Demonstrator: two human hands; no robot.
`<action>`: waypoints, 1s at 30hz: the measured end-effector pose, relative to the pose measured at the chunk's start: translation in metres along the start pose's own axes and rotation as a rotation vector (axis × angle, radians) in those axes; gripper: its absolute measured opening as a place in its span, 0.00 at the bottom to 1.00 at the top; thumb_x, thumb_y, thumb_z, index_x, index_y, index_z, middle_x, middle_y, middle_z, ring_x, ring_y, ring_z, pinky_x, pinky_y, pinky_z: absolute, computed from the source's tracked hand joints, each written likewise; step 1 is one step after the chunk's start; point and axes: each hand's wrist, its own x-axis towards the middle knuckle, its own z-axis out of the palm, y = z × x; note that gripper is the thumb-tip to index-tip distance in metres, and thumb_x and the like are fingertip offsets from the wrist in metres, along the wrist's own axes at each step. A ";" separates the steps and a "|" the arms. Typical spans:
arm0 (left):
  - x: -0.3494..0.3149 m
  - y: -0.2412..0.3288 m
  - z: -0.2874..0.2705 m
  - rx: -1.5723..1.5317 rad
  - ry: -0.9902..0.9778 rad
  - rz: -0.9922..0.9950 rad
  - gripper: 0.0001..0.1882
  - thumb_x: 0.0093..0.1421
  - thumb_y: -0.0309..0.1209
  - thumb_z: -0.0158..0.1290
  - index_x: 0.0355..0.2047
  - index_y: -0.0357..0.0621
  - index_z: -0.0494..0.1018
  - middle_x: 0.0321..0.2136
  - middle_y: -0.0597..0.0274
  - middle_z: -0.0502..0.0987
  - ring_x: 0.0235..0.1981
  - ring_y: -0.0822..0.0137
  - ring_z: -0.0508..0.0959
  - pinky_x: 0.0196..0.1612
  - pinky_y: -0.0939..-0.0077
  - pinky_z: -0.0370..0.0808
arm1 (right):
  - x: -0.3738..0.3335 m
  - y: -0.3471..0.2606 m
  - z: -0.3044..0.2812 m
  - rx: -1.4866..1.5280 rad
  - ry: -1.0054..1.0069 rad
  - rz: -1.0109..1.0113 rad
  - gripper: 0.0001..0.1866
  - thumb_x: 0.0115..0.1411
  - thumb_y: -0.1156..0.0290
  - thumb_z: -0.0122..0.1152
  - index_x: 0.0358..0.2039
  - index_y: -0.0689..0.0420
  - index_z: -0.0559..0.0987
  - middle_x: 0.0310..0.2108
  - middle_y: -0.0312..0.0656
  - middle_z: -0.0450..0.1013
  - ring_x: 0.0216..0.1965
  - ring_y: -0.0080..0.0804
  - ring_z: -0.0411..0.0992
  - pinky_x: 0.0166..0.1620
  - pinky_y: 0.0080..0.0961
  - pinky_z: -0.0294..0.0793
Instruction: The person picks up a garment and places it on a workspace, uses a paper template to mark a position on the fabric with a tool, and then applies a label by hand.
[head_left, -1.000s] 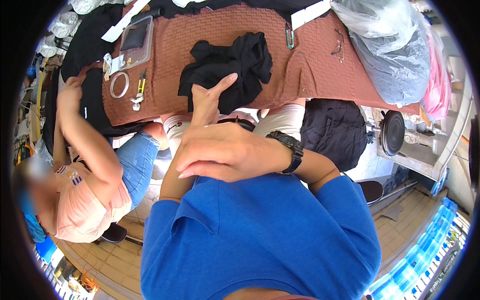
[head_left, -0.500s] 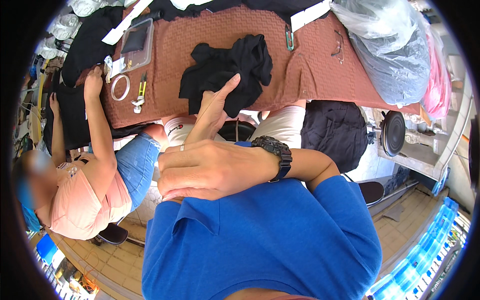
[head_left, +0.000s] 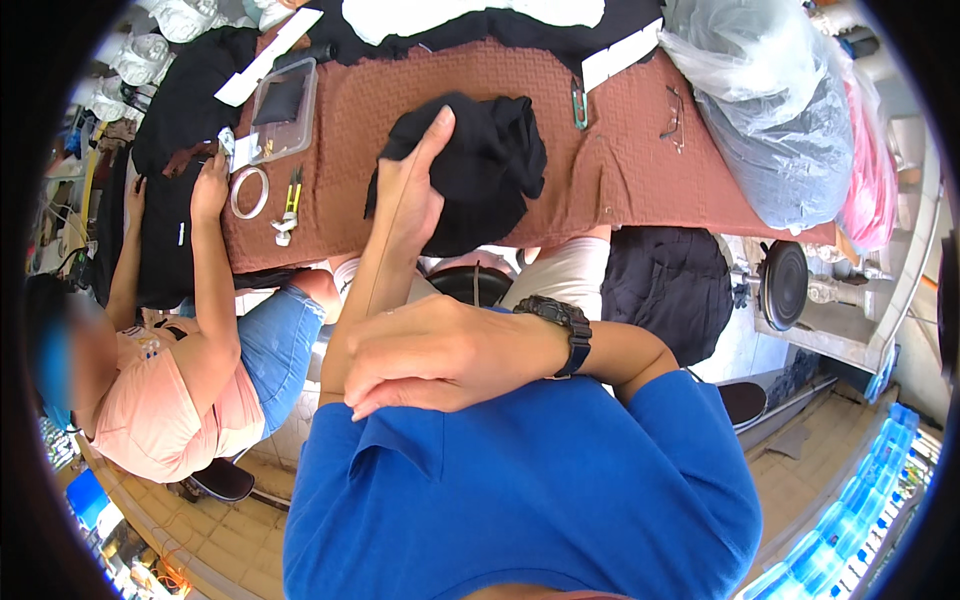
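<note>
A bunched black cloth lies at the near middle of the table. My left hand grips its left side, thumb stretched up over the fabric and the other fingers mostly hidden. Nearer my chest, my right hand crosses in front of my left forearm, with a black watch on its wrist. Its fingers are bent and pressed together; whatever they pinch is too small to make out. A faint thin line, perhaps thread, runs along my left forearm.
On the table's left are a clear plastic box, a white ring and yellow-handled snips. Green snips, eyeglasses and a large plastic bag are right. At left a co-worker handles dark fabric.
My left hand has shifted up and left, its thumb now more upright against the cloth. The right hand has moved slightly right. The co-worker's hand has moved a little; the whole view has shifted slightly.
</note>
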 end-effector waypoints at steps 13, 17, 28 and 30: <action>0.033 -0.004 -0.007 -0.172 0.016 -0.221 0.20 0.63 0.37 0.62 0.48 0.34 0.77 0.47 0.52 0.81 0.50 0.59 0.80 0.56 0.60 0.77 | -0.042 0.023 -0.031 -0.077 0.012 0.309 0.03 0.60 0.78 0.66 0.35 0.60 0.80 0.33 0.40 0.78 0.35 0.31 0.79 0.38 0.26 0.77; 0.023 0.002 0.010 0.011 0.266 -0.216 0.21 0.61 0.33 0.64 0.50 0.31 0.76 0.44 0.52 0.81 0.40 0.63 0.84 0.47 0.67 0.83 | -0.051 0.060 -0.075 -0.454 0.542 0.321 0.03 0.63 0.78 0.63 0.36 0.62 0.78 0.41 0.41 0.74 0.36 0.24 0.74 0.39 0.22 0.76; -0.004 0.003 0.028 -0.075 0.128 -0.002 0.20 0.68 0.41 0.57 0.50 0.37 0.74 0.46 0.60 0.79 0.48 0.69 0.79 0.54 0.72 0.76 | -0.020 0.064 -0.094 -0.574 0.929 0.204 0.04 0.59 0.82 0.66 0.34 0.63 0.80 0.33 0.40 0.73 0.26 0.23 0.75 0.29 0.20 0.73; -0.008 0.004 0.033 -0.121 0.068 0.010 0.17 0.69 0.41 0.56 0.49 0.40 0.75 0.44 0.62 0.78 0.45 0.71 0.78 0.51 0.73 0.76 | -0.012 0.061 -0.083 -0.439 0.936 0.194 0.04 0.60 0.82 0.66 0.36 0.63 0.81 0.33 0.38 0.73 0.28 0.21 0.75 0.30 0.18 0.74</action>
